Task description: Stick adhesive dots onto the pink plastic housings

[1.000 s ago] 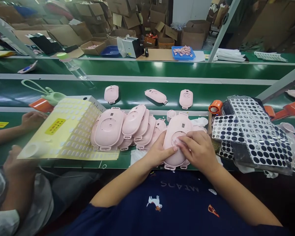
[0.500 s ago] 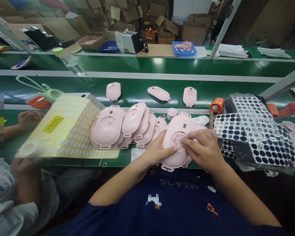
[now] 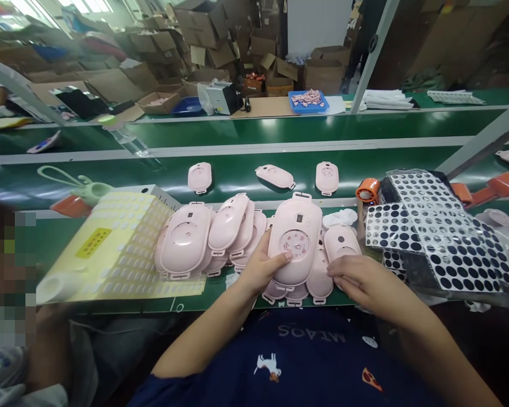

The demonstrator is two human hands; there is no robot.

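A pink oval plastic cover (image 3: 299, 272), with a small dark square window and a round recess bearing a printed disc, is tilted up in my left hand (image 3: 258, 265). The left thumb lies on its front near the recess; the other fingers are behind it. My right hand (image 3: 360, 277) is apart from that cover, its bent fingers together over the lower part of another pink cover (image 3: 340, 236). Whether anything is pinched there is hidden. More pink covers (image 3: 320, 277) lie beneath the held one. Stacked to the left are several similar covers (image 3: 186, 240).
Yellow sticker sheets (image 3: 82, 265) drape over a box at left, beside a person. Sheets of black dots (image 3: 453, 226) and a small orange fan (image 3: 368, 190) are at right. Three pink covers lie on the green belt (image 3: 237, 181) behind.
My right hand has left the recess of the held cover and moved right and down. The held cover now stands more upright and has shifted slightly left. The head view has tilted up.
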